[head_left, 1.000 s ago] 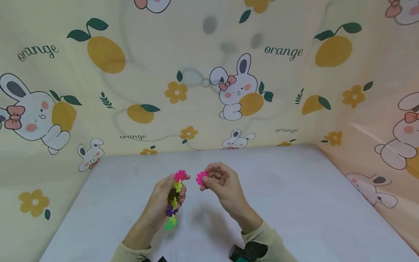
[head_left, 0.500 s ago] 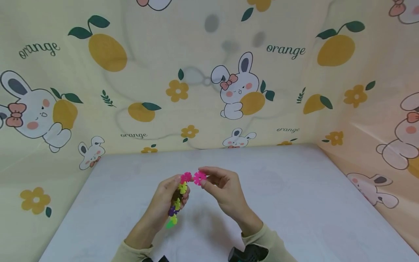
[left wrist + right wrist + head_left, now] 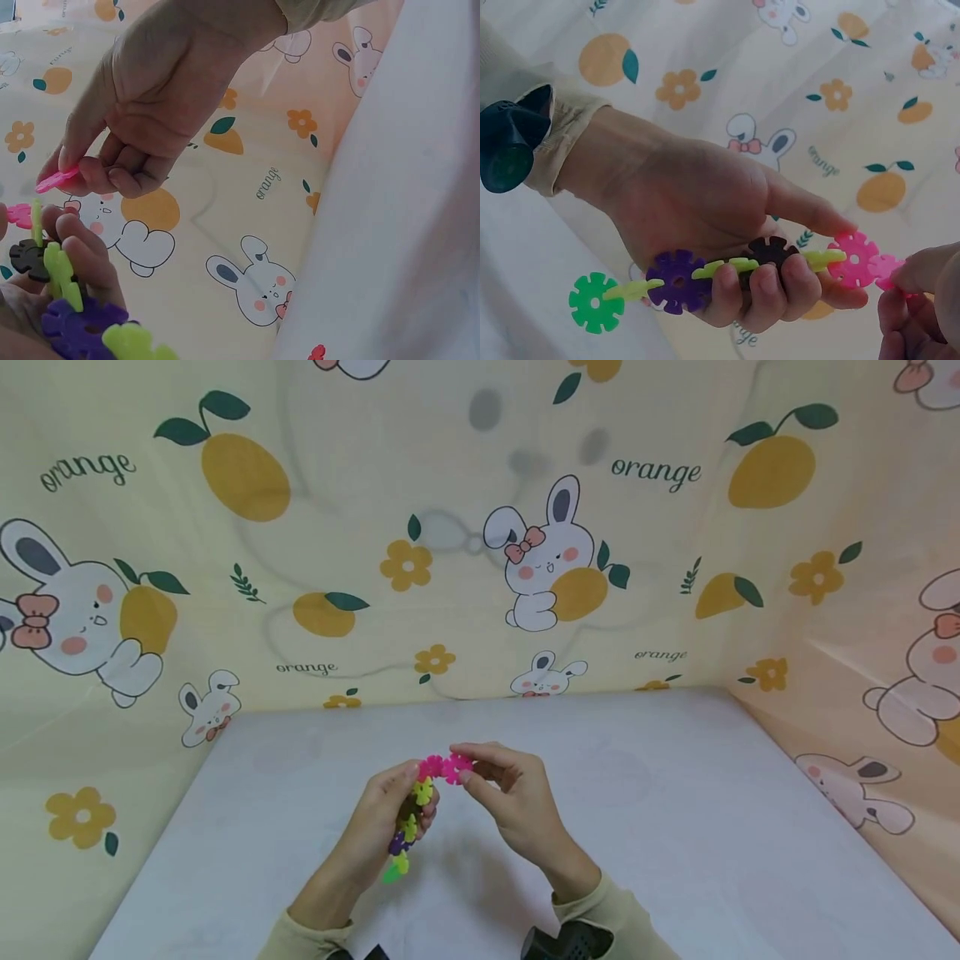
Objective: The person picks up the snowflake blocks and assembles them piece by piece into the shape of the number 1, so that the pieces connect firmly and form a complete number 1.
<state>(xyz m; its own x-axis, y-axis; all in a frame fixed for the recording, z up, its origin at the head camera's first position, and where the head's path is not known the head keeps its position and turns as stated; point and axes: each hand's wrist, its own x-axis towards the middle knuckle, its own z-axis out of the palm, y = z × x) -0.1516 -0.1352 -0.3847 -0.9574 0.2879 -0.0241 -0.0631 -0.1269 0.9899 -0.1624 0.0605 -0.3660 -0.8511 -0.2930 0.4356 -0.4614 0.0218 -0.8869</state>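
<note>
My left hand grips a chain of notched snowflake discs, its fingers curled round the middle. In the right wrist view the chain runs from a green disc through a purple disc, a dark disc and several yellow ones to a pink disc. The left thumb and index finger hold that pink end. My right hand pinches another pink disc between thumb and fingers. Its edge meets the chain's pink end and overlaps it in the head view.
A white-covered table lies beneath both hands. Behind and beside it hangs a cloth printed with rabbits and oranges. A small red piece shows at the bottom of the left wrist view. A dark device sits on the left wrist.
The left hand has shifted right with the chain, and the right hand slightly left. The two pink discs, apart a second ago, now come together edge to edge.
</note>
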